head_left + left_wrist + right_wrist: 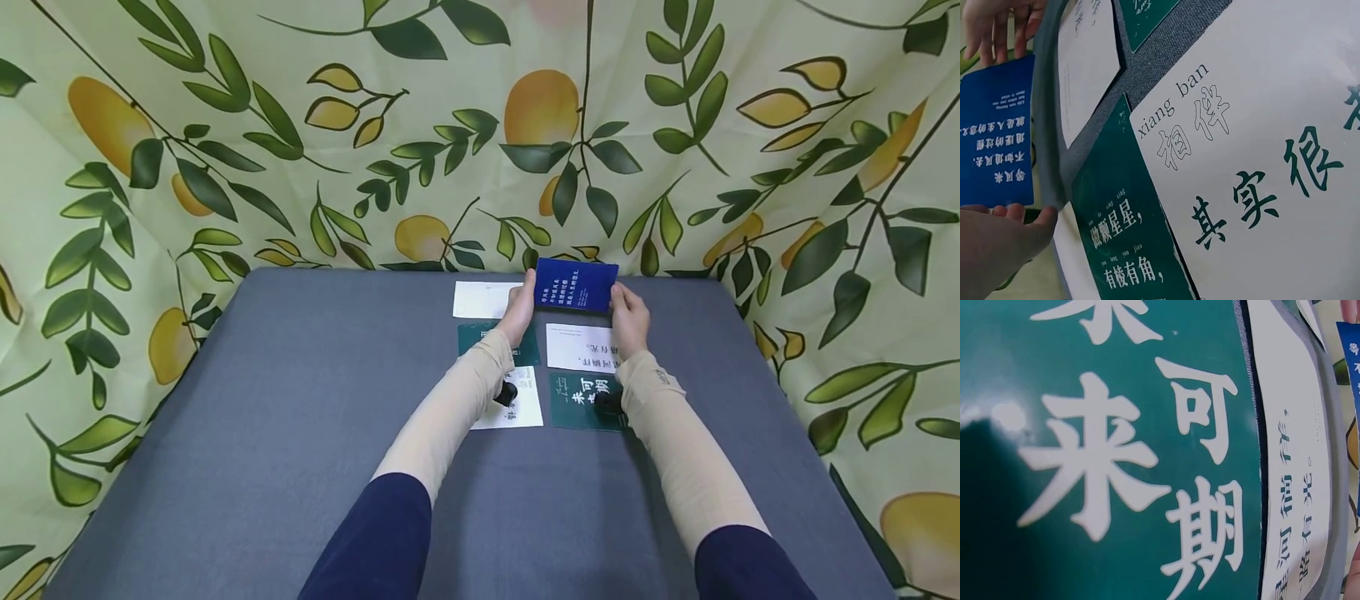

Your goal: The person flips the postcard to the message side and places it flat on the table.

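A blue card (pixel 576 285) with white Chinese writing is held up above the far edge of the table. My left hand (pixel 519 310) pinches its left edge, and my right hand (pixel 632 318) grips the right edge. The left wrist view shows the blue card between both hands, with fingertips at its two ends. Below lie cards in two columns. On the left are a white card (pixel 476 300), a green card (pixel 471 335) and a white card (pixel 531 412). On the right, a white card (pixel 573 346) lies above a green card (pixel 568 412). My forearms partly cover several cards.
A grey cloth covers the table (pixel 322 400). Leaf-and-fruit patterned fabric (pixel 465 75) hangs behind it and at both sides. A small black camera sits at each wrist, over the lower cards.
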A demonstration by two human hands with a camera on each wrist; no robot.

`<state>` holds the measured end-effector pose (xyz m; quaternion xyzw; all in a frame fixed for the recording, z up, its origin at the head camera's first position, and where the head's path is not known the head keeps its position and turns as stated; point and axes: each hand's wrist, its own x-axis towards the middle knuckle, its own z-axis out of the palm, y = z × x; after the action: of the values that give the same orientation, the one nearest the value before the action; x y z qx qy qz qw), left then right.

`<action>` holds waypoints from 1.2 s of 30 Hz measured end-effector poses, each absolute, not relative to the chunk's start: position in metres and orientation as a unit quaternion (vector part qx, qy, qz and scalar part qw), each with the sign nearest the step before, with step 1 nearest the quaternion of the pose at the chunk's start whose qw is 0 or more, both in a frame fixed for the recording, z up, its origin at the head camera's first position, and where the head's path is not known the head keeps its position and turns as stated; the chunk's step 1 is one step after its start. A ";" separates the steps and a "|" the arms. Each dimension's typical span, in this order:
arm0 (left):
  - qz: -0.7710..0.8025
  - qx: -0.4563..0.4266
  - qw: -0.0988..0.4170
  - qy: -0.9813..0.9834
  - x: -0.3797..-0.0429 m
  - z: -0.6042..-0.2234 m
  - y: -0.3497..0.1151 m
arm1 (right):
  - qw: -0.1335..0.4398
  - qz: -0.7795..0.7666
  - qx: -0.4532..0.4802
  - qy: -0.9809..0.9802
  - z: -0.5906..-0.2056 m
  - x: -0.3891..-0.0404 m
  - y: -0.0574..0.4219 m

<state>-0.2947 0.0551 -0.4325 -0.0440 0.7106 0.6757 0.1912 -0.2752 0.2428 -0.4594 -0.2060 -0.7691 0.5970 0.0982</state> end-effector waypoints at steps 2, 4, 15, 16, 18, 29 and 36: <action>0.670 -0.040 0.183 0.719 -0.295 -0.432 0.055 | 0.104 0.600 -0.202 -0.767 -0.459 -0.276 0.243; 0.659 -0.019 0.170 0.733 -0.295 -0.432 0.055 | 0.114 0.607 -0.196 -0.761 -0.460 -0.278 0.243; 0.647 0.008 0.109 0.754 -0.296 -0.434 0.054 | 0.134 0.624 -0.177 -0.750 -0.460 -0.278 0.238; 0.647 0.007 0.106 0.755 -0.296 -0.434 0.054 | 0.133 0.625 -0.179 -0.748 -0.461 -0.278 0.238; 0.648 0.009 0.102 0.755 -0.296 -0.435 0.054 | 0.130 0.634 -0.181 -0.740 -0.462 -0.277 0.240; 0.627 0.030 0.126 0.769 -0.298 -0.440 0.055 | 0.144 0.656 -0.186 -0.717 -0.469 -0.277 0.244; 0.586 0.042 0.138 0.797 -0.295 -0.440 0.056 | 0.126 0.618 -0.201 -0.750 -0.476 -0.278 0.246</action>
<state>-0.2954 0.0559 -0.4404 0.0418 0.7972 0.5862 0.1384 -0.2783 0.2464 -0.4764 -0.2009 -0.7498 0.6176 0.1261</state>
